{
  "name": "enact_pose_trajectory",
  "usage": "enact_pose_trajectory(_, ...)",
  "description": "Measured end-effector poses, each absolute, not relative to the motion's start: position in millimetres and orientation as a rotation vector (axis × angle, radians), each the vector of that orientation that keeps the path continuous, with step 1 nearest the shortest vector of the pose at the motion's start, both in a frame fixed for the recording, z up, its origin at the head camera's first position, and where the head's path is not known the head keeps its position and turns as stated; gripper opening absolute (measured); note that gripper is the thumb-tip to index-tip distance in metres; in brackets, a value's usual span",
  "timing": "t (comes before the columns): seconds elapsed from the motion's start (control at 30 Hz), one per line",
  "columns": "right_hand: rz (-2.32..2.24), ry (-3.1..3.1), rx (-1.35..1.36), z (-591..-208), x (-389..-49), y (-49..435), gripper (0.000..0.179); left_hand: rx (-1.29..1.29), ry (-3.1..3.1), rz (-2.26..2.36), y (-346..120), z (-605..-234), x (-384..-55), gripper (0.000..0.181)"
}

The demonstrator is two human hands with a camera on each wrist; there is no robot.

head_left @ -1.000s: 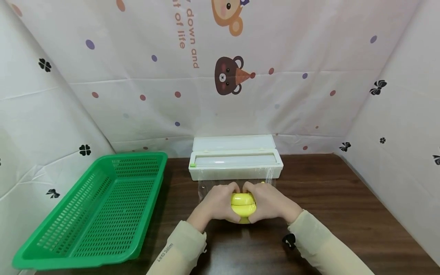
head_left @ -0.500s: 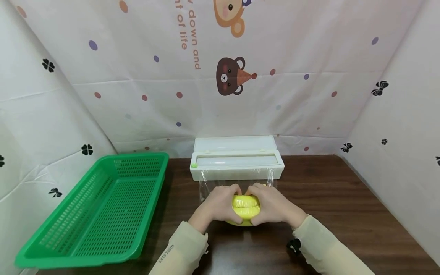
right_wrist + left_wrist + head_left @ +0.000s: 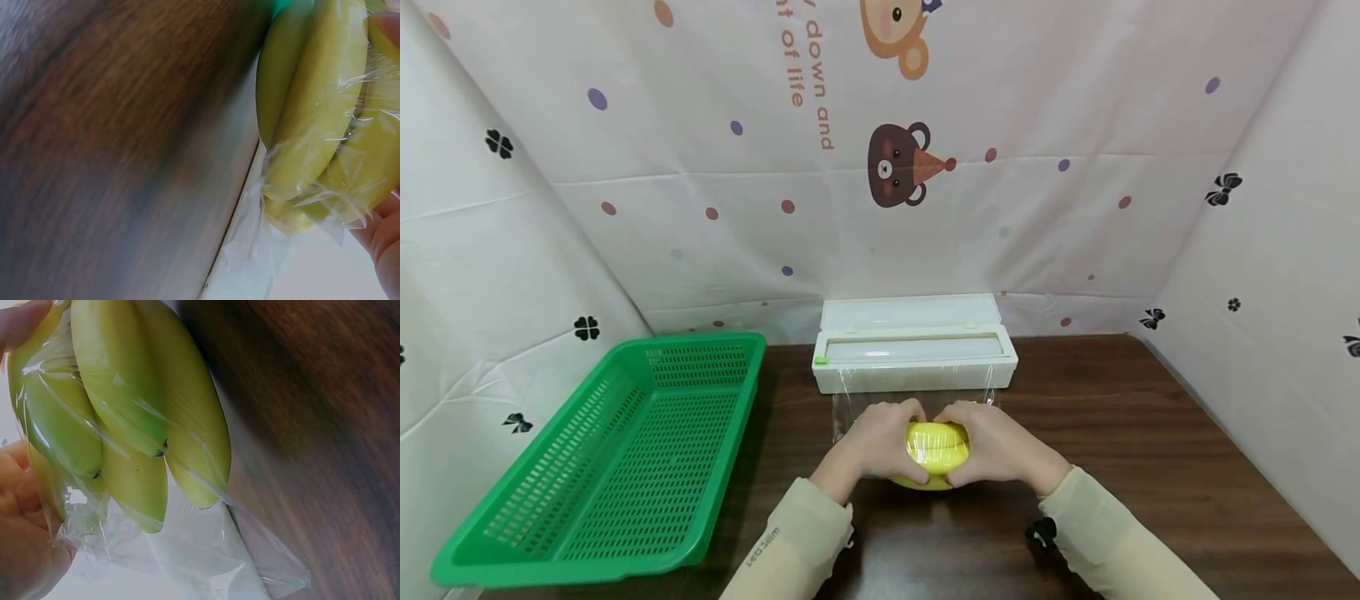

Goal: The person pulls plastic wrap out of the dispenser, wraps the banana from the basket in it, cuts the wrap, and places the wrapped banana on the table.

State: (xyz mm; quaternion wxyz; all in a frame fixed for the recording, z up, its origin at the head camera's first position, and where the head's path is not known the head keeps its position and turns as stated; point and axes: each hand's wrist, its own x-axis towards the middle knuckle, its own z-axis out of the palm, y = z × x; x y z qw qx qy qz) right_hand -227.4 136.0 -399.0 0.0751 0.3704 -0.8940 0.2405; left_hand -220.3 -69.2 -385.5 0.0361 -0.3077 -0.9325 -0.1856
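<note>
Left hand [image 3: 880, 442] and right hand [image 3: 997, 443] grip a yellow-green banana bunch [image 3: 937, 447] near centre from either side, probably pressing clear plastic film [image 3: 275, 565] snug. Green slatted plastic basket [image 3: 658, 454] sits left; white oblong film box [image 3: 916, 332]'s just beyond the bunch, handy for feeding straight over.

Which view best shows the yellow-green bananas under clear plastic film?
Left wrist: the curved yellow-green bananas fill much of the frame, several tips distinct beneath clear plastic film. Right wrist shows another side, cut off at the frame edge. Head shows only a small, partly hidden yellow section.
</note>
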Motion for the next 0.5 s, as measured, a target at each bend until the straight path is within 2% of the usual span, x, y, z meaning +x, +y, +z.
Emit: enact_pose_trajectory(0.5,0.791,-2.751,1.147,-396.0,-237.4,135.5,0.048,-0.939,-2.88,-0.537,-71.1,-381.9,-218.8,0.059)
